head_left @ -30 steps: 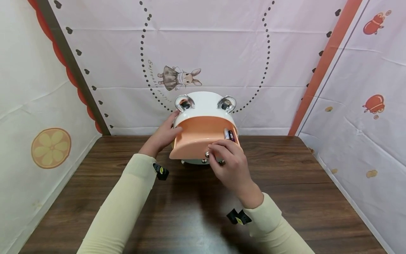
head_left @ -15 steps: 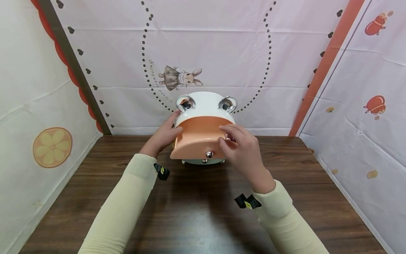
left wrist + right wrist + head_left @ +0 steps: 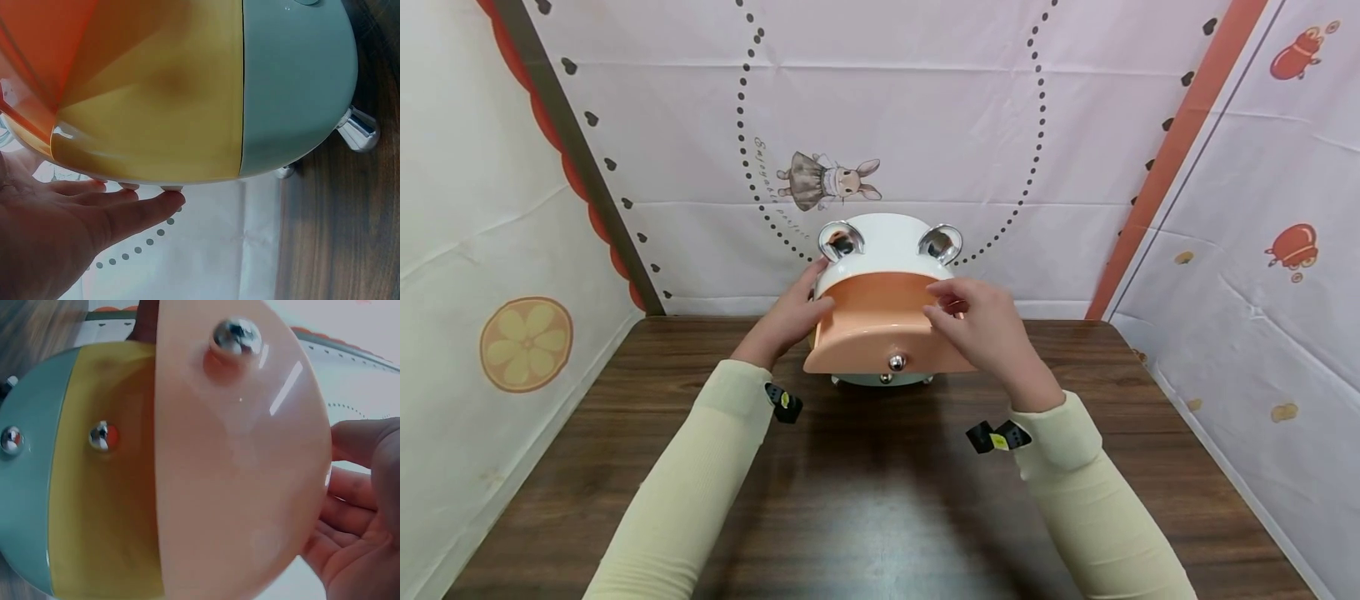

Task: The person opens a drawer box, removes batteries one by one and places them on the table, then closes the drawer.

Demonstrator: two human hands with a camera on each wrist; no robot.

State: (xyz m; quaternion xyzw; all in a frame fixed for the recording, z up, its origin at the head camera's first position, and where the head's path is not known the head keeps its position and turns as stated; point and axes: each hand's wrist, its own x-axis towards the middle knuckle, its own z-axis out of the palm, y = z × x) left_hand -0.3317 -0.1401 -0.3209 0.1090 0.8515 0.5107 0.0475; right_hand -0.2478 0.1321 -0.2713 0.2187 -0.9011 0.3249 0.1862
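A rounded small drawer cabinet (image 3: 883, 237) with silver ring-like ears stands on the table; its peach top drawer (image 3: 857, 350) is pulled out. My left hand (image 3: 786, 321) rests against the cabinet's left side, fingers extended along the wall in the left wrist view and the thumb near the drawer's edge. At the drawer's right end is my right hand (image 3: 988, 325), bent fingers reaching over the rim with a gap between thumb and index finger. In the right wrist view, the drawer front (image 3: 244, 450) hides its fingertips. The small items seen earlier in that corner are mostly covered by this hand.
Below the peach drawer are a yellow section (image 3: 112, 506) and a green one (image 3: 28, 494), each with a silver knob. Short silver feet (image 3: 359, 130) lift the cabinet off the brown wooden table (image 3: 865, 500). A printed cloth (image 3: 925, 142) hangs close behind.
My right hand has left the drawer's silver knob and moved up and right to the drawer's right corner, covering the small items there. My left hand stays against the cabinet.
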